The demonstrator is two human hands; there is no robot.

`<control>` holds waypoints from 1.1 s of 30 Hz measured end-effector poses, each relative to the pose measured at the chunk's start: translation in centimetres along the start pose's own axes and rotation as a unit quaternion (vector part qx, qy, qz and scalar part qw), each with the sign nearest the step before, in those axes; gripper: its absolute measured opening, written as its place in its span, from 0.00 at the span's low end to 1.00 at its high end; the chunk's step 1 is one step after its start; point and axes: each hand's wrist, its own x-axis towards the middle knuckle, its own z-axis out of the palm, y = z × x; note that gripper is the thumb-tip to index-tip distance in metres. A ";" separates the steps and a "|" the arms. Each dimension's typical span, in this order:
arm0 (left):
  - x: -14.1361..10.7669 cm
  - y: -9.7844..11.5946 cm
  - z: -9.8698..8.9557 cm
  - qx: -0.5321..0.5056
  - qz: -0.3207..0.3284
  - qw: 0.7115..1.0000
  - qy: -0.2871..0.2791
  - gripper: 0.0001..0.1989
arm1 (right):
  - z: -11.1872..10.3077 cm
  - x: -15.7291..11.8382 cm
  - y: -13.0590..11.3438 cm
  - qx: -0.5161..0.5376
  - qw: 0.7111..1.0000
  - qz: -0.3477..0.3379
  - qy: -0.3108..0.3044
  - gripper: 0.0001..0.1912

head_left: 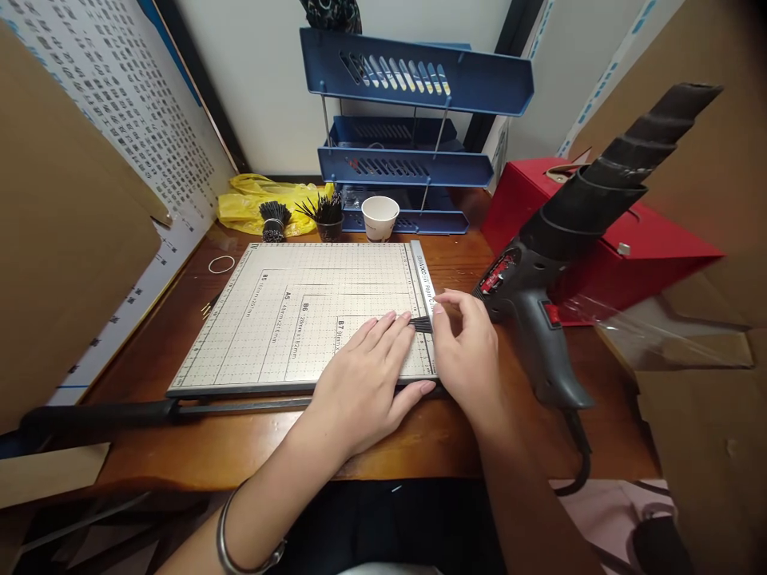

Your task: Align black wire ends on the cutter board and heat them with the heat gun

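A paper cutter [264,319] with a pale gridded board lies on the table in front of me. A row of thin black strips [422,324] lies side by side across its right edge. My left hand [365,371] rests flat on the board, fingers stretched out, its fingertips over the left part of the strips. At the cutter's right edge my right hand [467,343] is curled, thumb and fingers closed at the strips' right ends. The ends themselves are hidden behind that hand. The cutter's black-handled arm [108,414] lies along the board's near side.
A heat gun [551,271] stands at the right, against a red box [647,247]. Behind the cutter are a white paper cup [379,219], a small cup of black strips [328,220], a tied black bundle [274,220], a yellow bag [240,204] and blue trays [413,168].
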 end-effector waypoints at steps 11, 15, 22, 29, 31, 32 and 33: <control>0.0 -0.3 -0.1 0.010 0.012 1.000 -0.013 0.39 | -1.4 -0.3 0.5 0.130 0.991 0.040 -0.010 0.16; 0.0 -0.3 0.0 0.006 0.008 1.000 -0.005 0.42 | -1.4 -0.5 0.4 0.061 0.997 0.006 -0.056 0.22; 0.0 -0.3 0.0 0.004 0.011 1.000 -0.001 0.41 | -0.9 -0.4 0.3 -0.013 0.997 -0.067 -0.046 0.22; 0.0 -0.5 0.1 0.014 0.015 1.000 0.000 0.40 | -0.9 -0.6 0.3 -0.016 0.995 -0.077 -0.057 0.25; 0.0 -0.5 0.1 0.015 0.015 1.000 0.002 0.41 | -0.8 -0.7 0.3 -0.012 0.996 -0.069 -0.060 0.23; 0.0 -0.4 0.1 0.015 0.015 1.000 0.003 0.41 | -0.8 -0.6 0.3 -0.011 0.996 -0.065 -0.060 0.22; 0.0 -0.4 0.1 0.015 0.016 1.000 0.004 0.41 | -0.7 -0.6 0.3 -0.011 0.996 -0.059 -0.059 0.21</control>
